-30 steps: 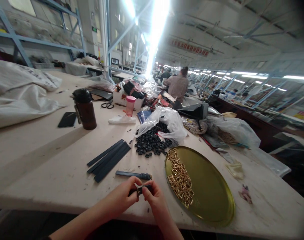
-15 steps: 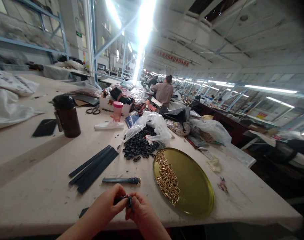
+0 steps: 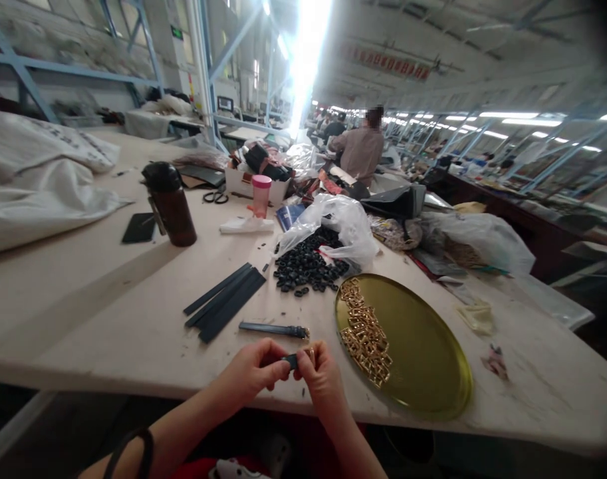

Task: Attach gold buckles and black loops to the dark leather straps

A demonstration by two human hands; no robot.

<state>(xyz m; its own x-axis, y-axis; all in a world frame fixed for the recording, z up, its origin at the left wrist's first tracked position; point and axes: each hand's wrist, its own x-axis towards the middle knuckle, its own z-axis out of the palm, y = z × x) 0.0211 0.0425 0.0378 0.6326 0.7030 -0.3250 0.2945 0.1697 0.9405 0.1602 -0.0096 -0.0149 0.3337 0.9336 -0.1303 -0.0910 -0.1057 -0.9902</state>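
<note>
My left hand [image 3: 257,367] is closed in a pinch on a short dark strap [image 3: 292,361] just above the table's front edge. Pinching the other end of that strap is my right hand [image 3: 320,372], where a bit of gold metal, apparently a buckle, shows at the fingers; most of the strap is hidden. Just beyond my hands lies a dark strap with a gold buckle [image 3: 273,329]. To the right, a round gold tray [image 3: 427,352] holds a heap of gold buckles [image 3: 365,336]. Flat black strips [image 3: 228,303] lie to the left.
A pile of small black loops [image 3: 308,263] spills from a clear plastic bag [image 3: 350,233]. Farther back are a dark bottle [image 3: 168,203], a phone [image 3: 138,227], scissors [image 3: 216,197] and a pink-lidded cup [image 3: 260,196]. A person [image 3: 360,150] stands beyond the clutter.
The view has shifted, so the table things appear farther right and higher. My hands still hold the strap, and gold metal now shows at my right fingers.
</note>
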